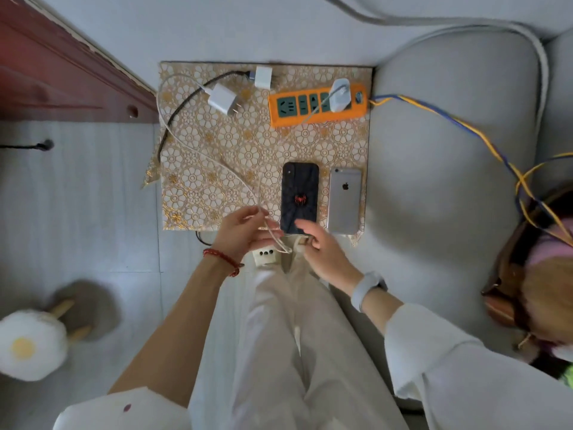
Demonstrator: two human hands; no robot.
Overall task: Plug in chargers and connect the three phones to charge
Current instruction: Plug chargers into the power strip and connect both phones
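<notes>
My left hand (pixel 243 231) holds loops of a white charging cable (pixel 198 152) just off the table's near edge. My right hand (pixel 322 252) pinches the cable's plug end beside it. Under both hands a white phone (pixel 263 256) shows only its camera end over my lap. A black phone with a red spider (pixel 300 193) and a silver phone (pixel 344 200) lie face down on the table. The orange power strip (pixel 297 114) has one white charger (pixel 339 94) plugged in. Two loose white chargers (pixel 220 98) (pixel 263 76) lie at the back left.
The small table carries a gold floral cloth (pixel 217 193). A black braided cable (pixel 173 116) curves along its left side. A grey sofa cushion (pixel 449 181) is on the right, with blue-yellow wires (pixel 459 122) across it. A red wooden frame (pixel 62 72) stands at the left.
</notes>
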